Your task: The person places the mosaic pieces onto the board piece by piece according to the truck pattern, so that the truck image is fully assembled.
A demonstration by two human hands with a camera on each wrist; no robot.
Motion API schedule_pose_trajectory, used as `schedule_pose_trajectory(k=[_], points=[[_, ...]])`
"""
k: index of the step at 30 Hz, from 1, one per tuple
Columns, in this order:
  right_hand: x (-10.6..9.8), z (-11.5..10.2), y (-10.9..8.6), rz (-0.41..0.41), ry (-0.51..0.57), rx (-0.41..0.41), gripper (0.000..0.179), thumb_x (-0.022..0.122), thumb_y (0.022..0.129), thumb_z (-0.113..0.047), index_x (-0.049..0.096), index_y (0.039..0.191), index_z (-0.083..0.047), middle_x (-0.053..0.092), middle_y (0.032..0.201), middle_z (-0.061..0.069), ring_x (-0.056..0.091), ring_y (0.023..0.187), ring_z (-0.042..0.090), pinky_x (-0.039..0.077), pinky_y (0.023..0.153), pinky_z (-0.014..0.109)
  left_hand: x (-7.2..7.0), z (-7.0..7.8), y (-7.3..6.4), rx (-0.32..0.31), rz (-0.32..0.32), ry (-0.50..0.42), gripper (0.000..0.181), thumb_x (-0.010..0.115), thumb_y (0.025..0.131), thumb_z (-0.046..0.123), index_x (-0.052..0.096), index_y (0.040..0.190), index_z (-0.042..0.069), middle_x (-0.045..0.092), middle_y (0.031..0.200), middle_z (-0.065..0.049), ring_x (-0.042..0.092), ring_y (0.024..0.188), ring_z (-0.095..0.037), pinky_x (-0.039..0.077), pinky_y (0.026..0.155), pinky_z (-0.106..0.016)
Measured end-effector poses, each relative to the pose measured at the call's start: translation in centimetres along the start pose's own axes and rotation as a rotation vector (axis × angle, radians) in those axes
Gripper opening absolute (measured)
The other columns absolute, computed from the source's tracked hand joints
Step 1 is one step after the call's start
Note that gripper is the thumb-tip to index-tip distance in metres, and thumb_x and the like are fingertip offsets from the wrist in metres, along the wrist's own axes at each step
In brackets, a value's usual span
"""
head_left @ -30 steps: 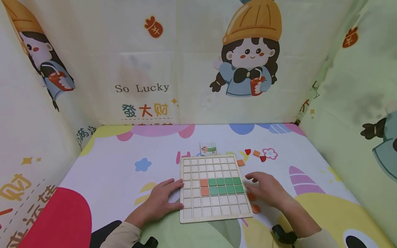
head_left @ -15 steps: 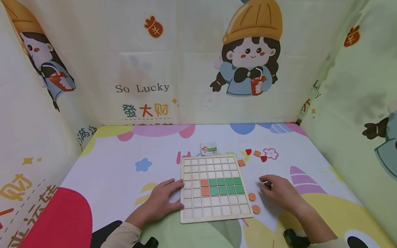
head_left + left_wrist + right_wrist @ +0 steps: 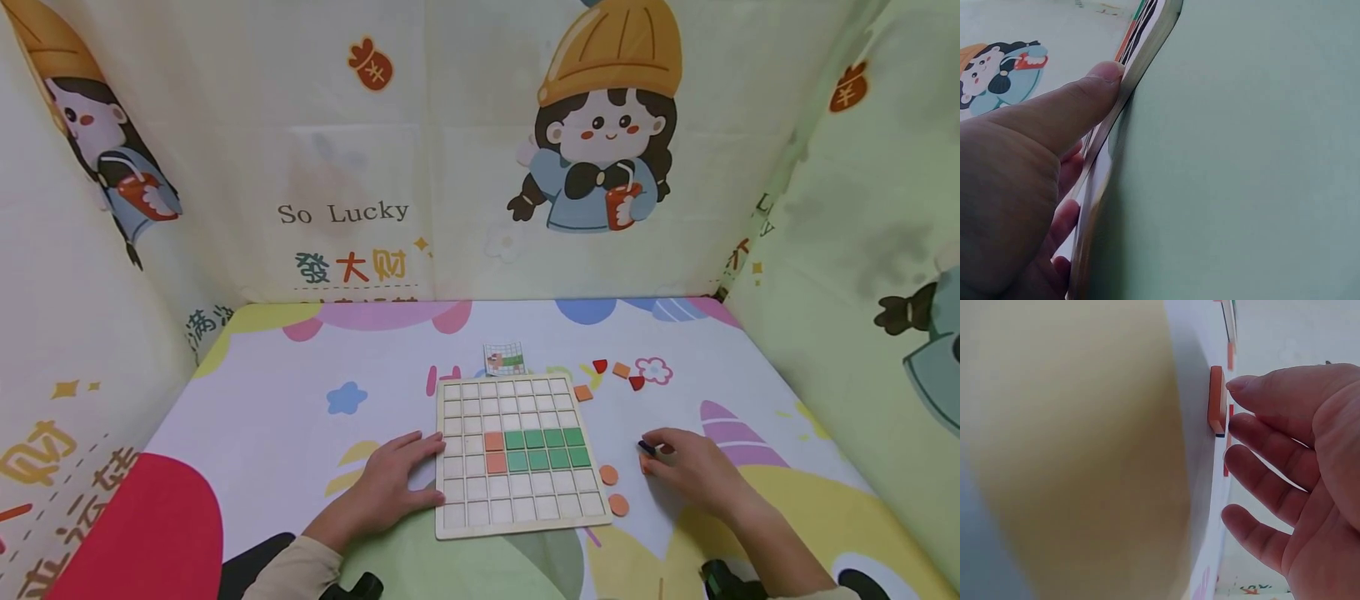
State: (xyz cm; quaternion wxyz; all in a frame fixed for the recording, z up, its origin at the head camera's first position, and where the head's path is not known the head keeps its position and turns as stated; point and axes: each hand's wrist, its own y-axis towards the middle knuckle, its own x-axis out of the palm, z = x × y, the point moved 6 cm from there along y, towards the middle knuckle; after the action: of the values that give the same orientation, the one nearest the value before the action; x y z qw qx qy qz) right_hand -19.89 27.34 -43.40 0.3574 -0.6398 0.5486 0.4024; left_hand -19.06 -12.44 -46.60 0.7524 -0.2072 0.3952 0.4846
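A wooden grid board (image 3: pixel 523 518) lies on the table, with two orange squares and a double row of green squares (image 3: pixel 534 439) in its cells. My left hand (image 3: pixel 390 482) rests against its left edge; in the left wrist view the thumb (image 3: pixel 1088 97) touches the rim. Right of the board, my right hand (image 3: pixel 697 467) is at a small dark piece (image 3: pixel 647 448) and an orange piece (image 3: pixel 645 464). In the right wrist view, the thumb and forefinger tips meet the upper side of the orange piece (image 3: pixel 1215 400), fingers loosely extended.
Two orange discs (image 3: pixel 608 475) lie by the board's right edge. Orange squares (image 3: pixel 621 370) and red pieces (image 3: pixel 637 382) are scattered behind on the right. A small picture card (image 3: pixel 504 360) stands at the board's far edge. Printed cloth walls enclose the table.
My right hand has moved right, away from the board's edge, uncovering the two orange discs and then the dark and orange pieces at its fingertips. The left hand stays put.
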Motion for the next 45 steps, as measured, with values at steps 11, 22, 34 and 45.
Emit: schedule_pose_trajectory(k=[11,22,34,45], points=[[0.2,-0.1,-0.5,-0.011,-0.018,-0.015,0.035,0.081,0.083,-0.017,0.072,0.115,-0.004,0.070,0.105,0.006,0.061,0.093,0.027,0.052,0.084,0.049,0.0,0.0,0.0,-0.006,-0.007,-0.010,0.067,0.081,0.084,0.036,0.058,0.140,0.009,0.051,0.149,-0.003,0.037,0.140,-0.038,0.028,0.107,-0.065],[0.6,-0.2,-0.6,-0.038,-0.015,0.000,0.039,0.081,0.083,-0.015,0.070,0.119,-0.003,0.069,0.107,0.006,0.061,0.095,0.027,0.053,0.087,0.050,0.1,-0.1,0.1,-0.010,-0.012,-0.007,0.068,0.081,0.084,0.038,0.057,0.141,0.009,0.051,0.149,-0.002,0.037,0.140,-0.038,0.027,0.107,-0.065],[0.8,-0.3,-0.5,-0.052,-0.005,-0.016,0.039,0.080,0.083,-0.013,0.069,0.118,0.000,0.069,0.106,0.007,0.062,0.093,0.025,0.053,0.088,0.050,0.1,-0.1,0.0,-0.005,-0.006,-0.008,0.068,0.082,0.083,0.036,0.058,0.140,0.009,0.051,0.149,-0.002,0.037,0.140,-0.038,0.028,0.107,-0.064],[1.2,-1.9,0.4,-0.054,0.020,-0.090,0.038,0.080,0.083,-0.008,0.069,0.116,0.005,0.070,0.107,0.012,0.066,0.098,0.030,0.053,0.089,0.051,0.1,-0.1,0.0,-0.016,-0.015,-0.011,0.068,0.081,0.083,0.037,0.058,0.140,0.009,0.050,0.149,-0.002,0.036,0.140,-0.039,0.028,0.108,-0.064]])
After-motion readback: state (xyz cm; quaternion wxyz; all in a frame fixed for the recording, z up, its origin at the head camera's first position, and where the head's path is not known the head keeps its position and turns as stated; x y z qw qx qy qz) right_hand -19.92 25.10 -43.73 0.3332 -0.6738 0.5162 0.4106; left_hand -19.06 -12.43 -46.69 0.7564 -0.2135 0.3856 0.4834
